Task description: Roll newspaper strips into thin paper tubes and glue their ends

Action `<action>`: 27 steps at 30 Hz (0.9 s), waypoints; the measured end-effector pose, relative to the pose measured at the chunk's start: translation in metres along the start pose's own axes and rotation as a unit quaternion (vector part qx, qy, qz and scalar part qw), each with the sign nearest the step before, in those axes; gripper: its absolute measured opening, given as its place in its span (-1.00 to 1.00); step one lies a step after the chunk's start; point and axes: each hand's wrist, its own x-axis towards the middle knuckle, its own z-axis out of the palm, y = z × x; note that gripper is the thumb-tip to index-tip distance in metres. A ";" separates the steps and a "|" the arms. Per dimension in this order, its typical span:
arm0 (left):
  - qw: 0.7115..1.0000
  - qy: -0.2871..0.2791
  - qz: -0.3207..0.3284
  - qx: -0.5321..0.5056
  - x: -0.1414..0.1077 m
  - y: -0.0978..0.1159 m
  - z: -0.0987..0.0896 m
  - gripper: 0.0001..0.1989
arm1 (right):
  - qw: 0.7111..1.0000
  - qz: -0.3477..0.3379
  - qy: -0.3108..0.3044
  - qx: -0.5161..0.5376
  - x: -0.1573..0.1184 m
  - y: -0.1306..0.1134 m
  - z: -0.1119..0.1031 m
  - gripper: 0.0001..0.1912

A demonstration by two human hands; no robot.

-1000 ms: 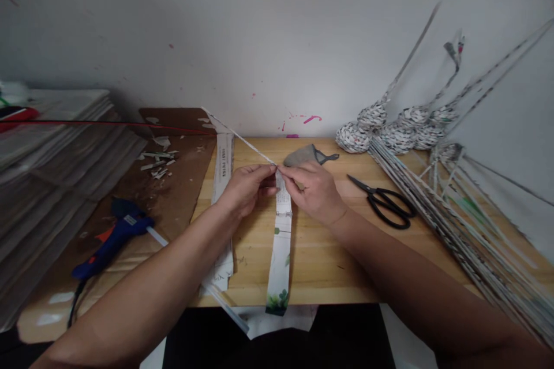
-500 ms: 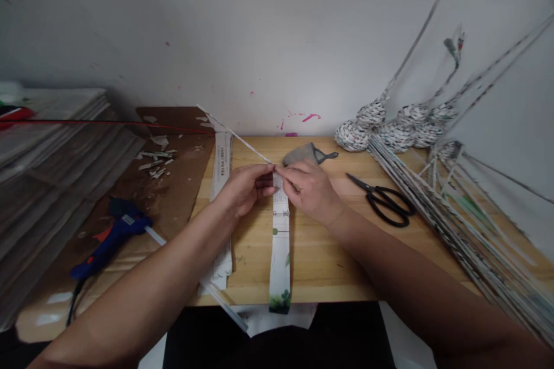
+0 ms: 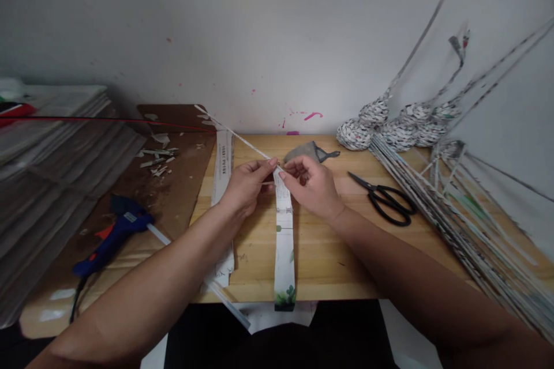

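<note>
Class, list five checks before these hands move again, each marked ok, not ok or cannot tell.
1. Left hand pinching the rolled paper stick: ok.
2. Right hand gripping the paper strip: cannot tell, contact partly hidden.
3. Scissors apart from the strip: ok, on the table to its right.
4. Strip within the table's front edge: not ok, lower end shows past it.
5. Glue gun switched off: cannot tell.

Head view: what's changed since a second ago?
The white printed paper strip swung slightly right at its lower end; the thin white paper stick reaches slightly farther left. The right hand parted its thumb from its fingers. The left hand kept hold; the black-handled scissors stayed put.
</note>
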 end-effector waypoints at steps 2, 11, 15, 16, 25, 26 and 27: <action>0.999 0.020 0.018 0.029 -0.002 0.001 0.001 -0.74 | 0.997 0.047 -0.015 0.051 0.000 0.001 0.003 -0.81; 0.996 -0.001 0.040 0.074 -0.001 -0.003 0.000 -0.71 | 0.959 0.139 -0.078 0.236 -0.001 0.008 0.013 -0.78; 0.996 -0.006 0.039 0.076 0.002 -0.007 -0.001 -0.69 | 0.941 0.184 -0.084 0.271 -0.002 0.005 0.014 -0.77; 0.996 -0.004 0.040 0.078 0.002 -0.007 -0.002 -0.69 | 0.936 0.197 -0.086 0.278 -0.002 0.003 0.014 -0.78; 0.993 -0.034 0.042 0.108 -0.002 -0.002 -0.001 -0.70 | 0.885 0.287 -0.101 0.352 0.002 0.000 0.008 -0.72; 0.992 -0.033 0.043 0.114 -0.003 -0.002 -0.001 -0.71 | 0.889 0.284 -0.102 0.344 0.003 0.001 0.008 -0.72; 0.991 -0.031 0.043 0.119 -0.002 -0.001 -0.001 -0.72 | 0.894 0.279 -0.103 0.334 0.003 0.001 0.007 -0.72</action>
